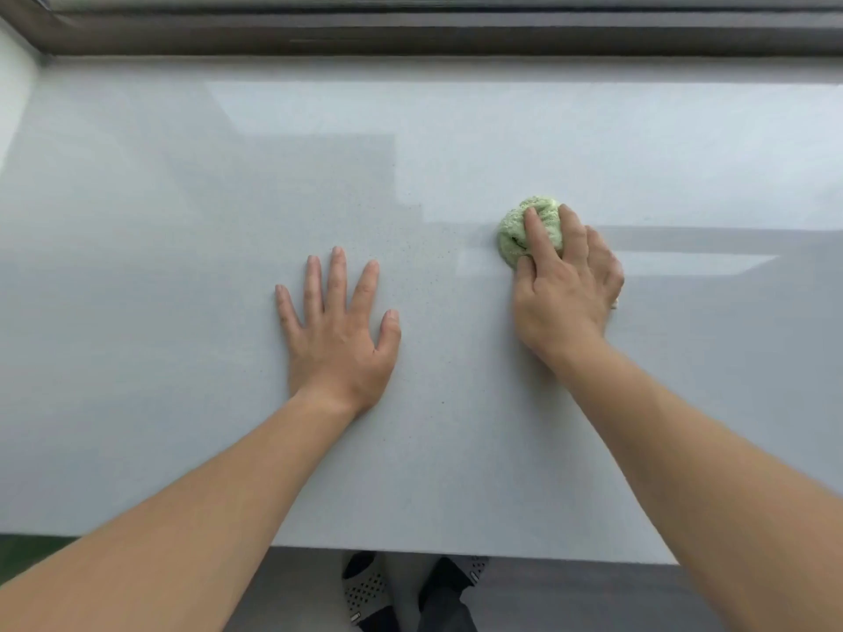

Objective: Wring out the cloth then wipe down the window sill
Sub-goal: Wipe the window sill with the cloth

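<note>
A bunched-up green cloth [517,230] lies on the wide pale grey window sill [182,221], right of the middle. My right hand [565,289] presses down on the cloth, fingers curled over its near and right side, so part of it is hidden. My left hand [337,330] rests flat on the sill with its fingers spread, holding nothing, well to the left of the cloth.
A dark window frame [410,34] runs along the far edge of the sill. A white wall [13,84] bounds the sill at the far left. The sill's near edge [547,556] crosses the bottom, with feet in slippers [369,595] on the floor below.
</note>
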`<state>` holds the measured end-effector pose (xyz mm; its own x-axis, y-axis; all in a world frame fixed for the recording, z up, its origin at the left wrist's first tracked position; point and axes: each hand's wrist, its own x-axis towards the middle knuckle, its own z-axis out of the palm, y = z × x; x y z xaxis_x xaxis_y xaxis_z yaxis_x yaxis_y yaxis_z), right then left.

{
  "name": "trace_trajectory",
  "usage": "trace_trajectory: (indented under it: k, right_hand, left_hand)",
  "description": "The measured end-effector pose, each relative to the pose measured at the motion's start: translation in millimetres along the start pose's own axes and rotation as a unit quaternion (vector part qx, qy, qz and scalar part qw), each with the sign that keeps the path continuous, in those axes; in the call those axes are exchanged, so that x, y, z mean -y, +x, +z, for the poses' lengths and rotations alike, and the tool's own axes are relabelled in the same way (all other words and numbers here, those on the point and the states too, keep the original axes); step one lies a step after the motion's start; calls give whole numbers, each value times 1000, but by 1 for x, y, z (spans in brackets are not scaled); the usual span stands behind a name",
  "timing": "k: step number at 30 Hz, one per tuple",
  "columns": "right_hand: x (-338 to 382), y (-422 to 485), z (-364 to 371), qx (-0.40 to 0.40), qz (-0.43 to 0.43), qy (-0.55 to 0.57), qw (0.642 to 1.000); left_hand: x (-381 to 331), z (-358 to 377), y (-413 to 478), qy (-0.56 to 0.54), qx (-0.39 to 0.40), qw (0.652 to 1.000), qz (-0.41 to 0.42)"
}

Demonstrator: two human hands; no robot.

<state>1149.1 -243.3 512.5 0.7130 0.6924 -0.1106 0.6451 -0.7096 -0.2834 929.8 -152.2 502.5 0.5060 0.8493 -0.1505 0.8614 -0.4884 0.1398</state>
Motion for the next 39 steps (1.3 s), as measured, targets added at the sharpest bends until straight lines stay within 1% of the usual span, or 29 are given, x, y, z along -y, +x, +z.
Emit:
trace_trajectory:
  k: [1,3,5,6,7,8,9,12,13,14,15,16,18,19,20,21,23,25,27,28,29,31,32,33,34,35,37,38,39]
  right_hand:
    - [12,-2,3,-3,-5,-3,1000]
    - [25,-20,11,-3,-104,-20,994]
    - [20,-32,14,15,-217,-47,975]
    - [13,-26,11,30,-250,-50,967]
    - [6,-13,7,38,-263,-50,963]
    - [0,4,4,37,-256,-54,964]
    - [-2,23,1,31,-229,-56,971]
    - [11,69,-4,25,-77,-17,997]
    - [21,71,-3,18,-52,-15,998]
    - [30,68,0,15,-54,-22,998]
    - [37,58,4,13,-87,-25,996]
    - [40,46,9,14,-143,-28,989]
    - [33,32,12,27,-266,-38,963]
    - [27,37,9,38,-302,-37,952]
    - [21,52,6,38,-311,-36,949]
    - [17,71,4,29,-295,-40,954]
    - [15,115,-4,9,-210,-44,977]
    - [22,149,-10,10,-106,-15,994]
    - [37,157,-8,-2,-58,-10,998]
    - [45,152,-4,-4,-75,-15,997]
    - [50,142,1,-2,-125,-20,992]
    - [52,128,8,16,-259,-26,965]
    - [49,131,8,23,-302,-29,953]
    - [46,144,5,19,-313,-30,949]
    - [43,162,2,3,-292,-30,956]
    - [42,180,0,-15,-249,-27,968]
    - [50,209,-3,-35,-127,-8,991]
    - [60,215,0,-43,-74,1,996]
    - [71,215,3,-47,-52,7,998]
  left_hand:
    - [0,0,0,2,0,1000,-1]
    - [-1,-1,0,6,-1,1000,-3]
    - [-1,-1,1,11,-3,1000,-6]
    - [-1,0,1,12,-4,1000,-5]
    - [-2,0,2,13,-3,1000,-5]
    - [-2,0,2,11,-2,1000,-7]
    - [-3,0,2,9,2,1000,-9]
    - [-5,-1,2,7,10,1000,-13]
    - [-7,-4,3,-4,8,1000,-14]
    - [-10,-6,5,-25,2,1000,-19]
    - [-14,-9,9,-52,-7,998,-25]
    - [-18,-11,14,-78,-18,996,-30]
    - [-26,-14,30,-111,-37,993,-24]
    - [-29,-14,42,-116,-42,992,-14]
    - [-32,-15,56,-116,-44,992,-4]
    - [-35,-16,72,-113,-44,993,6]
    - [-39,-19,104,-105,-34,994,15]
    - [-43,-20,128,-105,-11,994,-5]
    - [-46,-15,138,-73,-5,997,-32]
    - [-47,-13,138,-48,-10,998,-34]
    - [-48,-11,137,-31,-16,999,-32]
    - [-49,-9,136,-22,-22,999,-30]
    - [-49,-9,136,-21,-24,999,-30]
    - [-49,-9,137,-20,-25,999,-30]
    - [-49,-9,138,-19,-25,999,-30]
    - [-49,-10,138,-18,-25,999,-30]
    - [-49,-10,138,-17,-24,999,-29]
    - [-50,-10,138,-17,-23,999,-29]
    - [-50,-11,137,-16,-21,999,-28]
